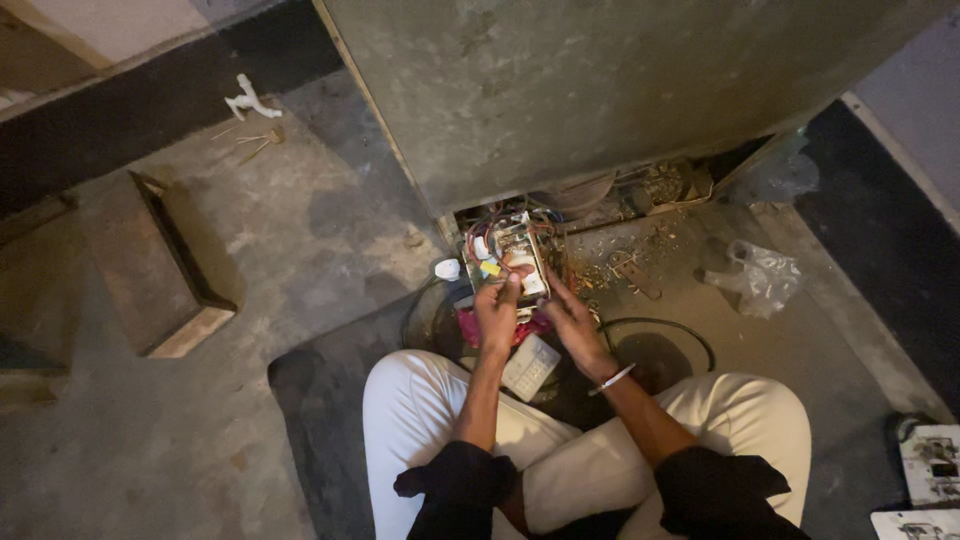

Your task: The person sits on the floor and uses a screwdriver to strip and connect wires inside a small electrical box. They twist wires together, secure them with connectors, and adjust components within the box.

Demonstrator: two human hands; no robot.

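White-trousered knees (420,420) sit crossed on the floor (200,420), facing a big metal cabinet (600,80) whose open base holds debris and wiring. Both hands meet at a circuit board (520,255) with coloured wires. Left hand (497,310) grips its lower edge, thumb on its face. Right hand (575,325) lies just beside it, fingers loosely curled; grip unclear.

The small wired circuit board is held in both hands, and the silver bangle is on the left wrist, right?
Not quite: the head view shows the silver bangle on the right wrist. Both the left hand and right hand do hold the small wired circuit board.
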